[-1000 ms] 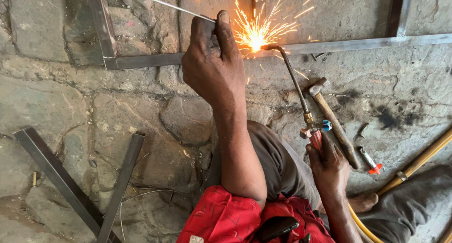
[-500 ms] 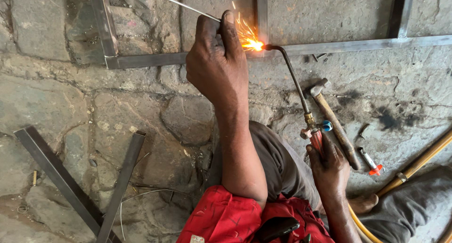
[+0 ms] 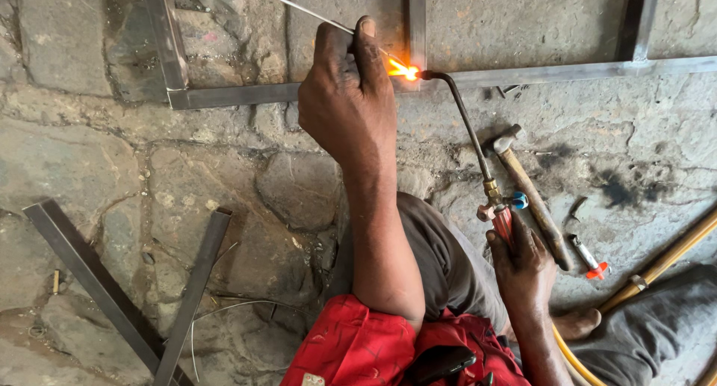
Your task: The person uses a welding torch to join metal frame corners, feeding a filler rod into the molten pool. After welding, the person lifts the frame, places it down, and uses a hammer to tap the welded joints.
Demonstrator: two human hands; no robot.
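Note:
My left hand (image 3: 347,102) pinches a thin filler rod (image 3: 291,6) that runs up to the left, its tip at the orange flame (image 3: 403,70). My right hand (image 3: 523,263) grips the red handle of a gas torch (image 3: 467,124). The torch's bent neck reaches up to a joint in the flat steel frame (image 3: 239,94) lying on the stone floor. The flame sits where a vertical bar meets the horizontal bar. My knee in grey trousers and my red shirt fill the bottom centre.
A hammer (image 3: 526,188) lies just right of the torch, with a small lighter (image 3: 586,255) beside it. Two loose steel bars (image 3: 190,296) lie crossed at the lower left. A yellow hose (image 3: 571,356) trails from the torch, and a yellowish pole (image 3: 665,259) lies at the right.
The wide burst of sparks at the joint has died down to a small orange flame. Both hands have stayed almost in place.

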